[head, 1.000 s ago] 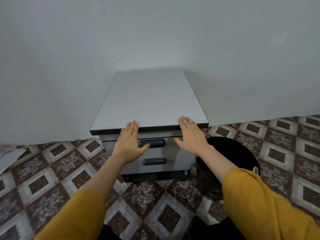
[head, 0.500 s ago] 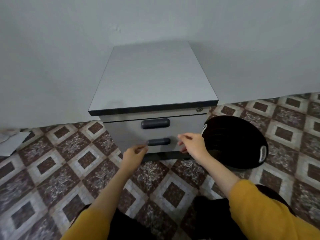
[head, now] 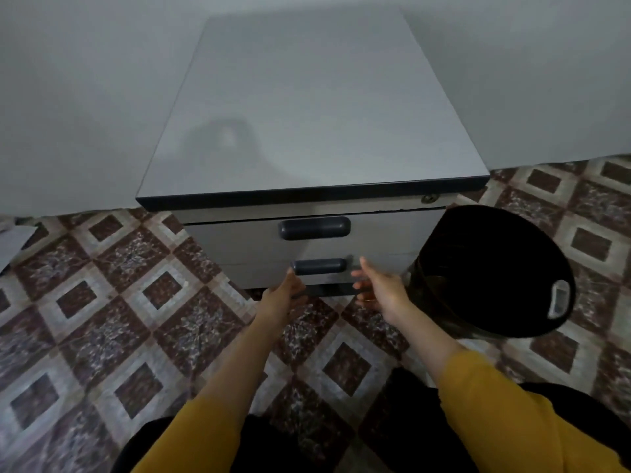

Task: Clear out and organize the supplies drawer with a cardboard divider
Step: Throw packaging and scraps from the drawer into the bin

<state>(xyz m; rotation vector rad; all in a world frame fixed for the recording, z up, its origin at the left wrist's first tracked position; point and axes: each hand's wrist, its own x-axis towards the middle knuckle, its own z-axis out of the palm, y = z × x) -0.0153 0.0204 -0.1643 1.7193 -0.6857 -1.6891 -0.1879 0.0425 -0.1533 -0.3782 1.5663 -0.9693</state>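
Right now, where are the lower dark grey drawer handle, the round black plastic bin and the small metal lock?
lower dark grey drawer handle [head: 320, 266], head view, middle of the handle's front.
round black plastic bin [head: 485, 261], head view, its dark inner wall.
small metal lock [head: 429, 199], head view, centre of its face.

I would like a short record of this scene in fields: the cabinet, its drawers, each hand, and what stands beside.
cabinet: grey, against the wall
drawers: upper drawer and lower drawer both closed
left hand: just below the lower handle, thumb by its left end; grip unclear
right hand: open, fingers spread, right of the lower handle
bin: black, on the tiled floor, right of the cabinet
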